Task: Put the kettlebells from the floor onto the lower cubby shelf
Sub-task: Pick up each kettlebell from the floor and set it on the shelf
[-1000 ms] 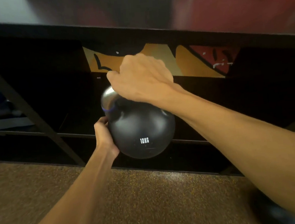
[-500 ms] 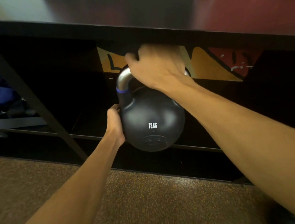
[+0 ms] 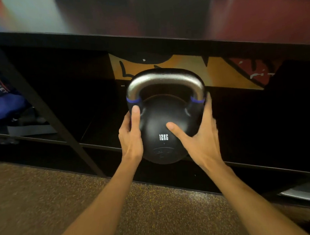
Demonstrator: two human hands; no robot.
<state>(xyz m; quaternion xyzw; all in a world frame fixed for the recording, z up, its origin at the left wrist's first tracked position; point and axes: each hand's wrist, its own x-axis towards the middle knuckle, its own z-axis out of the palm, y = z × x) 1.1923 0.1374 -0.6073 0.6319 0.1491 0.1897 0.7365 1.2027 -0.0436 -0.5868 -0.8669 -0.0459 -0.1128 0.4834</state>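
Note:
A black kettlebell (image 3: 160,120) marked 12KG, with a steel handle and blue bands, sits upright at the front edge of the lower cubby shelf (image 3: 100,145), its round belly hanging out over the edge. My left hand (image 3: 131,136) presses against its left side, thumb up by the blue band. My right hand (image 3: 200,134) cups its right side, thumb across the front and fingers behind the handle post. Both hands clasp the ball between them.
The black shelf unit has a wide top board (image 3: 144,36) just above the kettlebell handle and a slanted black brace (image 3: 44,111) to the left. A blue bag (image 3: 0,99) fills the left cubby. Speckled brown floor (image 3: 64,198) lies below. A metal strip (image 3: 308,196) is at right.
My right hand has let go of the handle and dropped to the ball's right side. The kettlebell has moved forward into the cubby and now rests on the shelf edge.

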